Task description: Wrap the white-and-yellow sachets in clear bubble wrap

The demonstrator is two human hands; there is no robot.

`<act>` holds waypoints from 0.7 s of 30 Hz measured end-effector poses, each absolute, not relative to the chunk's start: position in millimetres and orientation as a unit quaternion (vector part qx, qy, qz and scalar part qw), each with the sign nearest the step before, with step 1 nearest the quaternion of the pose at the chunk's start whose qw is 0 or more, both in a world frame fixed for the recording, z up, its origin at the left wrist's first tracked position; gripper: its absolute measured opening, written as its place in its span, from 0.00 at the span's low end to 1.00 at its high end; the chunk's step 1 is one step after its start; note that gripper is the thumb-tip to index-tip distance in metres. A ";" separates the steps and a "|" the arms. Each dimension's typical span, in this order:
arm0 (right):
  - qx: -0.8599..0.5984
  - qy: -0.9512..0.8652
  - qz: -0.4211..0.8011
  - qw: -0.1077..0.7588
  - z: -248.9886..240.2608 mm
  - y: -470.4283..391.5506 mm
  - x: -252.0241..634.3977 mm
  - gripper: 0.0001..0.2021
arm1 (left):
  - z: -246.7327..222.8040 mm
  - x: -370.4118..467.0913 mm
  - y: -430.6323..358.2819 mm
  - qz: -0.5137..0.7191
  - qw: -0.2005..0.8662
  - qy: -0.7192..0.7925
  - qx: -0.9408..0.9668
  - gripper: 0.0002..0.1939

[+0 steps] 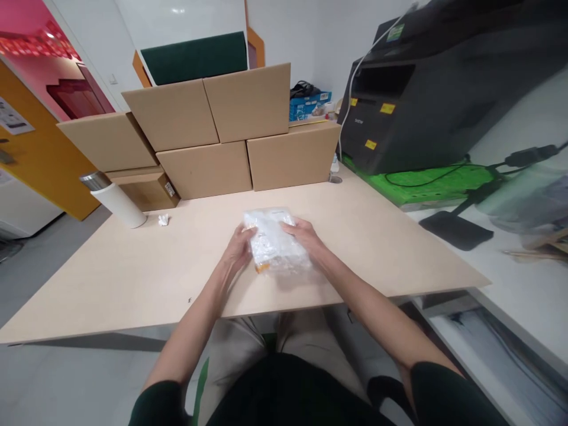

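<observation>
Between my two hands is a clear plastic bag [273, 239], crinkled and shiny, with a white content and a small orange patch at its lower left corner. My left hand [239, 245] grips its left edge, thumb on top. On the upper right side my right hand [304, 234] is closed on the bag, its thumb lying over the plastic. The fingers under the bag are hidden. It is held over the light wooden table [195, 260], close to the front edge; I cannot tell whether its underside touches the wood.
Stacked cardboard boxes [204, 173] line the table's back. At left stand a white bottle [119, 204] with a metal lid and a crumpled white scrap [163, 220]. To the right, a black printer [399, 112] rests on a green surface [426, 184] beside a side counter.
</observation>
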State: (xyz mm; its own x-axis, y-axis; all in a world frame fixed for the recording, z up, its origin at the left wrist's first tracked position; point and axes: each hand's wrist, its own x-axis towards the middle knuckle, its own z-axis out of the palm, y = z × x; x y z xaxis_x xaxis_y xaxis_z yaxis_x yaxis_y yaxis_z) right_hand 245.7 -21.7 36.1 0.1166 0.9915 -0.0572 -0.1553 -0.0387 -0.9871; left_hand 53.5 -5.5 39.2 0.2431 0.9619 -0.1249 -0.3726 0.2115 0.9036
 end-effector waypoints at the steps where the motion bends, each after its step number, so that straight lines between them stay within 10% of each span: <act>1: -0.533 -0.436 0.485 0.539 29.9 -15.5 242.2 0.26 | 32.9 54.8 0.1 0.493 0.655 0.425 0.384 0.47; 9: -0.652 -0.673 0.096 0.336 6.6 -0.4 244.1 0.26 | 10.5 46.3 20.9 0.360 0.328 0.557 0.673 0.32; 21: -0.523 -0.799 0.277 0.104 22.6 7.8 297.9 0.56 | 25.1 17.4 31.5 0.024 0.190 0.490 0.850 0.67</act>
State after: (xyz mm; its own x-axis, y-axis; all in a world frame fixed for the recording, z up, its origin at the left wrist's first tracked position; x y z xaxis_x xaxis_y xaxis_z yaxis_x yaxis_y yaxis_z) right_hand 297.9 7.8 22.6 -0.4304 0.8941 -0.1239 0.7785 0.2982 -0.5523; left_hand 17.4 31.5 25.1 0.5177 0.8431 -0.1454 0.8248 -0.4467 0.3466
